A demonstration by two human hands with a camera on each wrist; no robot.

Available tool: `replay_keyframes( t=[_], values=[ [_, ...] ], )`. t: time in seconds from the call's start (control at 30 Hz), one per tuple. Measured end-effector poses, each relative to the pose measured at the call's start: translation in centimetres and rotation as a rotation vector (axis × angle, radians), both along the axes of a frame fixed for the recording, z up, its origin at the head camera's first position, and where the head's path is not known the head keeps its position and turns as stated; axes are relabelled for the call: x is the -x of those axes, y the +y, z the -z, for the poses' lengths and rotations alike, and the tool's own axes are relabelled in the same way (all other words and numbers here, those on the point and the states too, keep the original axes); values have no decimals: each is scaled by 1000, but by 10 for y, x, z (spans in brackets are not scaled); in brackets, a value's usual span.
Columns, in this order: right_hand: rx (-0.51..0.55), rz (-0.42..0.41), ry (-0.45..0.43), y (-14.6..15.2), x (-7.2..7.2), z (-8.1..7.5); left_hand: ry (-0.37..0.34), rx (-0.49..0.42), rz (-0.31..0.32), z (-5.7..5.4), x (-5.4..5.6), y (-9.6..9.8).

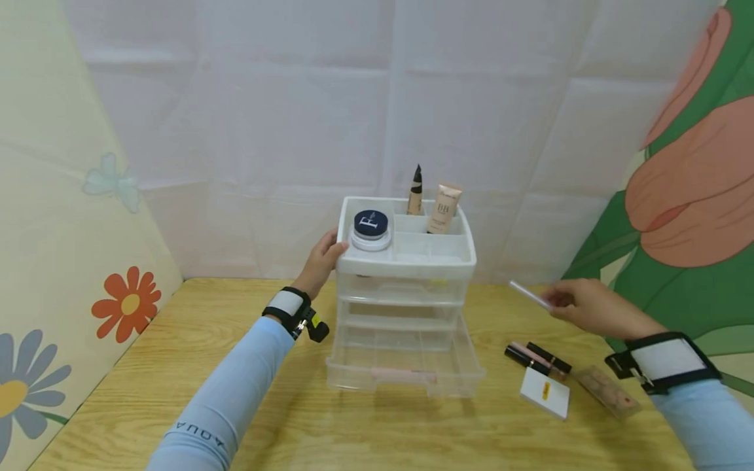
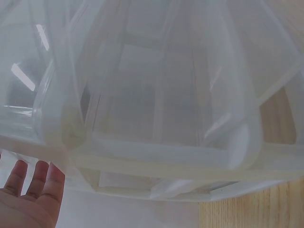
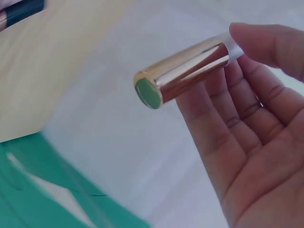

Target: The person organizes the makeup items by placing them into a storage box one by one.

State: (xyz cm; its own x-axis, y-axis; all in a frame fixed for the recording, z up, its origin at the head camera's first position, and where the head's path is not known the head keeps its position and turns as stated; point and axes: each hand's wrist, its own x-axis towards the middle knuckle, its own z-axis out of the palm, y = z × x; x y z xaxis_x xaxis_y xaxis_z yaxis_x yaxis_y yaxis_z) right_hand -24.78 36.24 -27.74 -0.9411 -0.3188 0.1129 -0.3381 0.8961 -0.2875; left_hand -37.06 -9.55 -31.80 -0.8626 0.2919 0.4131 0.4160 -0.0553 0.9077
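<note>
A white drawer organizer [image 1: 406, 269] stands on the table with its clear bottom drawer [image 1: 347, 377] pulled out; a slim pink item [image 1: 403, 375] shows in it. My left hand [image 1: 321, 261] rests against the organizer's upper left side, its fingers [image 2: 38, 183] fairly straight in the left wrist view. Off to the right, my right hand [image 1: 595, 306] pinches a slim cosmetic tube [image 1: 529, 294] between thumb and fingers. The tube's gold, shiny end [image 3: 190, 61] points away from the palm in the right wrist view.
The organizer's top tray carries a dark-lidded jar [image 1: 370, 224], a black-tipped beige tube [image 1: 415, 193] and a BB cream tube [image 1: 444, 209]. Below my right hand lie black and pink cosmetic tubes [image 1: 533, 358], a white square case [image 1: 544, 392] and a tan palette [image 1: 607, 391].
</note>
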Motion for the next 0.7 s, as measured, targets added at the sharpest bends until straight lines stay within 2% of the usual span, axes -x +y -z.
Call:
replay_keyframes(
  t=[0.2, 0.37, 0.53, 0.7],
  values=[
    [-5, -67, 92, -27, -21, -24, -5, -5, 2, 1, 3, 2],
    [27, -167, 91, -60, -33, -38, -13, -10, 0, 2, 4, 3],
    [13, -302, 54, -97, -36, -44, -24, 12, -8, 1, 2, 2],
    [-66, -374, 46, -129, -33, -42, -26, 16, -10, 0, 0, 2]
  ],
)
